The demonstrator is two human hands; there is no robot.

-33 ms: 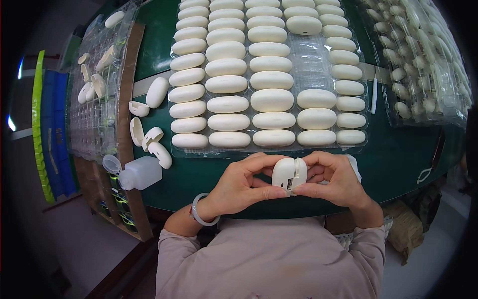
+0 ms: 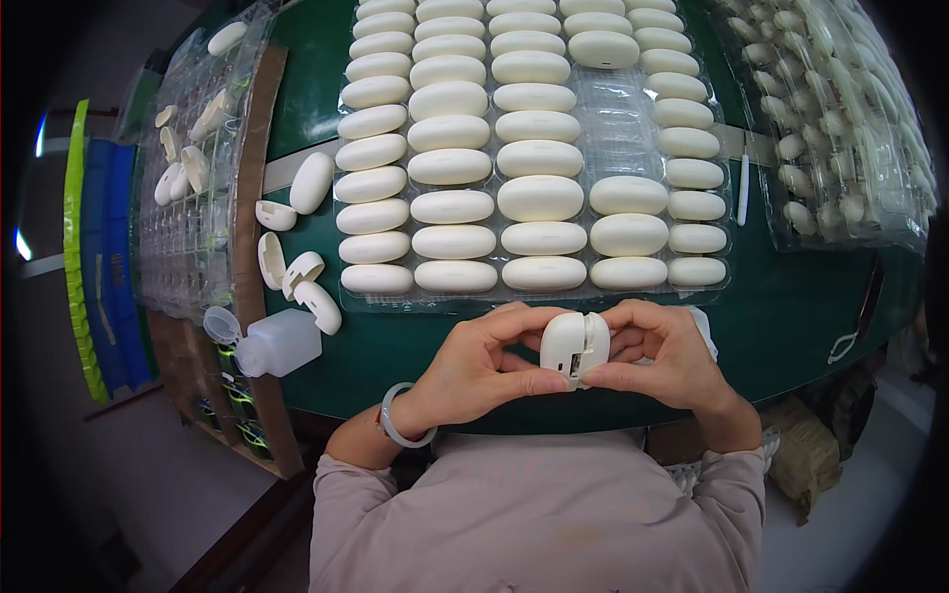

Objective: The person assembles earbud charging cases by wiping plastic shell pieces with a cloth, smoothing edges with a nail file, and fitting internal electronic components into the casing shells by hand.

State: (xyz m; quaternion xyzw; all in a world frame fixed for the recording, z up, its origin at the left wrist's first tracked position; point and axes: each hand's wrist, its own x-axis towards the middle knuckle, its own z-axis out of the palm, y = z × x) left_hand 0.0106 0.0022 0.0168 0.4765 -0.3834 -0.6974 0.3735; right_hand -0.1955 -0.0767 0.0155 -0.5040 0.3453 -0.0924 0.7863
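At the far left a stack of clear blister trays (image 2: 188, 198) rests on brown cardboard, with a few loose white shell halves (image 2: 183, 168) in its pockets, well apart from the work. Just right of it, on the green table (image 2: 791, 326), stand a small translucent bottle (image 2: 277, 344) and several loose oval shell pieces (image 2: 311, 296); the bottle sits near the left wrist, and a sideways sweep of that arm could likely tip it. The left hand (image 2: 474, 371), with a pale bracelet at the wrist, is curled with thumb and fingertips pinched on the left half of a white rounded case (image 2: 575, 346), which is held just above the table's near edge, in front of the person's chest. The right hand (image 2: 667, 361) is likewise closed around its right half. The two halves look not fully seated along the seam, so uneven pressing could probably skew them, or a slip could drop the case off the table edge. Directly behind the hands lies a large clear tray (image 2: 534, 148) full of white oval pieces; a forward reach could knock its front row. Further right lie a thin white stick (image 2: 743, 190) and another filled tray (image 2: 850, 128).
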